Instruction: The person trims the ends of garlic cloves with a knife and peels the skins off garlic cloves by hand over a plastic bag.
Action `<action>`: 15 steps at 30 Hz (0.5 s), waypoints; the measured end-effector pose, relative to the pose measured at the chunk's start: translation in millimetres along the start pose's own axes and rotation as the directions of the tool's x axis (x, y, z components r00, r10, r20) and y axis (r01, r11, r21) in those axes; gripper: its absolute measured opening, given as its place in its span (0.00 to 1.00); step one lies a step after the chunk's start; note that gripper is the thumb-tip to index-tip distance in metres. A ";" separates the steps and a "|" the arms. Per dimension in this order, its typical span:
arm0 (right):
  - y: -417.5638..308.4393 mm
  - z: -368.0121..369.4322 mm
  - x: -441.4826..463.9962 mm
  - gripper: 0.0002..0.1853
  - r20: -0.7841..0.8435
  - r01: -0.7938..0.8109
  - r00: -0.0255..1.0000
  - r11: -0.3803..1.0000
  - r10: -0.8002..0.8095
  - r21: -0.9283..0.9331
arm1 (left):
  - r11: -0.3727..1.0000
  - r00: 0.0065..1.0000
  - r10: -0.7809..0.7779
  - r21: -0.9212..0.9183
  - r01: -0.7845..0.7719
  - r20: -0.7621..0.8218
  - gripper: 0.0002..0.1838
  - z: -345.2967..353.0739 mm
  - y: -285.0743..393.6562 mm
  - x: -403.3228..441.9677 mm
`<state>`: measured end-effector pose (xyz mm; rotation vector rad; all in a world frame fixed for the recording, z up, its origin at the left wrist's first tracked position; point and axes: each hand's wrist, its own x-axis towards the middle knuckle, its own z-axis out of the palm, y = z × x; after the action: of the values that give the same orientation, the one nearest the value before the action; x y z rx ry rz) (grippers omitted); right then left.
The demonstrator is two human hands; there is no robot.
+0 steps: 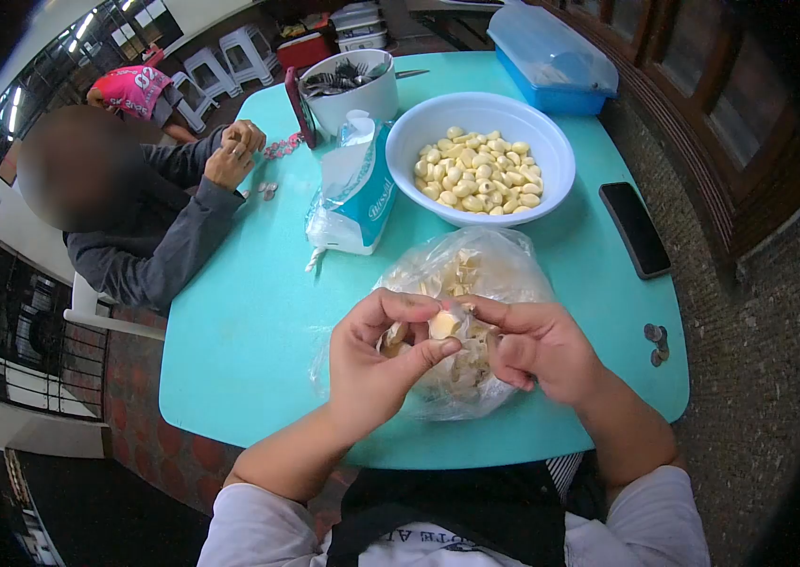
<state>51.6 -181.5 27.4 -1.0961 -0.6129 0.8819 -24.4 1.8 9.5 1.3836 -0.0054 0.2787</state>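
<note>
Between the thumb and index finger of my left hand [371,354] is a garlic clove [444,325], pale with some skin about it. My right hand [546,350] meets it from the other side, index fingertip at the clove's top edge and the other fingers curled. Both hands are above a clear plastic bag [513,260] that holds garlic and loose papery skins. Beyond the bag, a white basin [556,175] contains many peeled garlic cloves [480,175].
On the turquoise table [239,378] are a tissue pack [362,194], a cutlery tub [352,99], a blue lidded box [551,61], a phone [634,230] and coins [657,342]. A person in a dark sleeve [159,241] sits at the left, hands together over the table.
</note>
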 end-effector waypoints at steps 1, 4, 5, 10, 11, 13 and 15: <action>0.3 -6.9 -0.4 0.29 0.043 -0.035 0.999 0.992 0.030 0.119 | 1.000 0.999 0.009 -0.015 -0.009 0.035 0.16 -1.6 -0.4 2.0; -4.7 -7.9 -2.2 0.28 0.076 -0.084 0.995 0.959 0.065 0.270 | 0.987 0.990 -0.133 -0.086 0.138 0.053 0.16 1.1 10.5 8.1; -6.3 -6.4 -2.6 0.28 0.070 -0.088 0.995 0.954 0.071 0.288 | 0.972 0.979 -0.189 -0.128 0.197 0.069 0.16 0.8 13.2 9.5; 7.5 -1.5 3.8 0.30 -0.072 0.294 0.896 0.708 -0.438 -0.642 | 0.782 0.894 -0.405 -0.434 0.448 0.193 0.17 -7.3 -1.6 11.1; 6.5 0.0 4.0 0.30 -0.007 0.314 0.874 0.574 -0.487 -0.756 | 0.737 0.879 -0.418 -0.479 0.476 0.230 0.17 -8.1 -2.9 10.0; -1.8 8.4 -0.4 0.31 0.067 0.292 0.874 0.408 -0.481 -0.865 | 0.635 0.857 -0.471 -0.595 0.493 0.208 0.15 -5.7 -0.8 10.0; -2.7 14.6 -3.9 0.32 0.114 0.282 0.897 0.356 -0.426 -0.891 | 0.634 0.853 -0.507 -0.617 0.466 0.123 0.14 -1.5 -6.4 12.9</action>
<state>38.8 -178.1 35.1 -1.8722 -1.2312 -0.0187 -10.9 4.7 5.1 0.6513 0.3072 -0.1439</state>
